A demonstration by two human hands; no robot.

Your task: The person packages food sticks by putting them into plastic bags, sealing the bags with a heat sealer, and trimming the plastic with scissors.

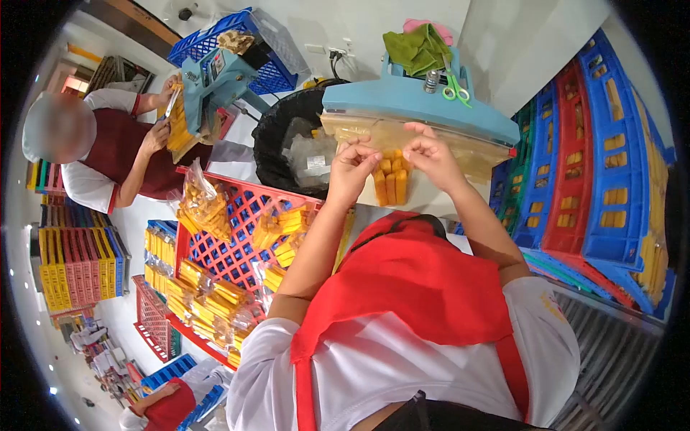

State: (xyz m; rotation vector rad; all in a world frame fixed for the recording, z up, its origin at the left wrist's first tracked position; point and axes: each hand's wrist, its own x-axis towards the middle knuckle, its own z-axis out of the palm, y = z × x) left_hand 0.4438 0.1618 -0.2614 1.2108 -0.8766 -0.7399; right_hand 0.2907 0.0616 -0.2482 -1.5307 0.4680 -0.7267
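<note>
Filled bags [210, 296]: lying in red crate [244, 189]. Stick pack [390, 188]: seemingly unsealed; left hand [352, 167], right hand [433, 156] pinching top near worktop [430, 202] edge.

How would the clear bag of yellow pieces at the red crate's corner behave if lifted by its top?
The clear bag would probably flop at the top, since its plastic looks thin and crumpled. Its lower part may feel heavier and sag, as the yellow pieces bunch there at uneven angles.

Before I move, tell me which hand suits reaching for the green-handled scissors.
Right, I'd judge: the right hand is nearer the scissors, atop the blue machine; the left hand is farther across.
</note>
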